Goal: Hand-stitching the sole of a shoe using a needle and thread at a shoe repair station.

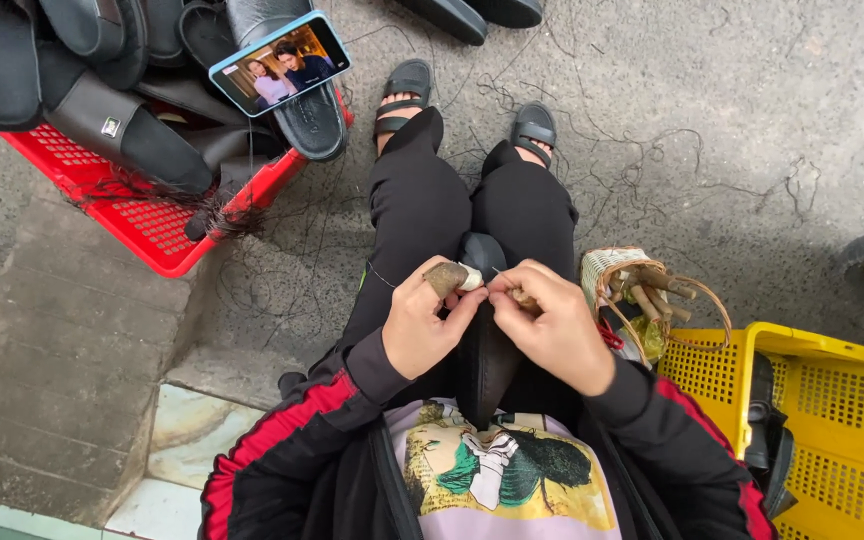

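A black shoe upper lies along my lap between my knees. My left hand grips its top edge, with a brown leather guard and a white wrap on the thumb and fingertips. My right hand pinches a thin needle at the same edge, close against the left fingers. A thin thread runs left from the hands across my black trouser leg.
A red crate piled with black shoe uppers stands at the upper left, with a phone playing video propped on top. A small woven basket of wooden-handled tools sits by my right knee. A yellow crate is at right. Loose threads litter the concrete.
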